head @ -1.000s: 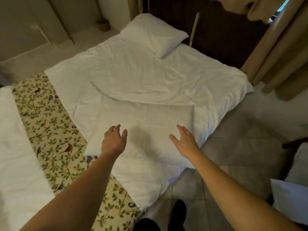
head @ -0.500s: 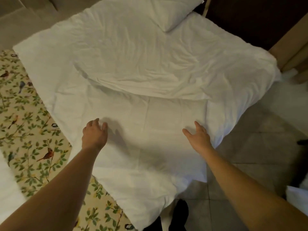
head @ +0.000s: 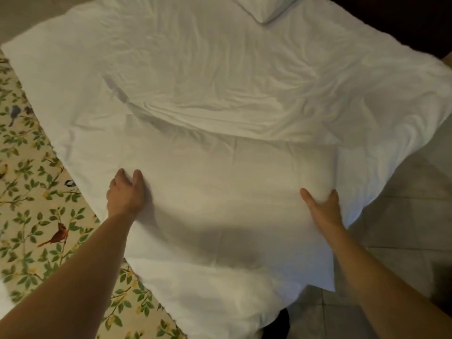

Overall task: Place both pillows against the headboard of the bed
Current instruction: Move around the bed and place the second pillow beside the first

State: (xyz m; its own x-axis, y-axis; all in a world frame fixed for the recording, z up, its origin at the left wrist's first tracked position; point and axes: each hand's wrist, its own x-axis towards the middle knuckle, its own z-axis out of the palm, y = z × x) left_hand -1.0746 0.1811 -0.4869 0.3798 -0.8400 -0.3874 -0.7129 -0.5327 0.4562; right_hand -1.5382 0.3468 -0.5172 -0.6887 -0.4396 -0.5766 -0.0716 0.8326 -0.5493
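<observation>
Evidently soft and light, likely floppy: near pillow point(head: 227, 204) lies flat on the near end of the bed point(head: 195, 77), well apart from second pillow point(head: 265, 8) at the far end. My left hand point(head: 126, 192) and right hand point(head: 322, 207) clutch its opposite side edges. Good hold; I expect mid-sag.

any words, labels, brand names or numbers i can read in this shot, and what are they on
None: there is no readable text anywhere in the view.
The near pillow, far pillow and white duvet are plain, with no tag showing.
The bird-and-leaf cover bears pictures only.
</observation>
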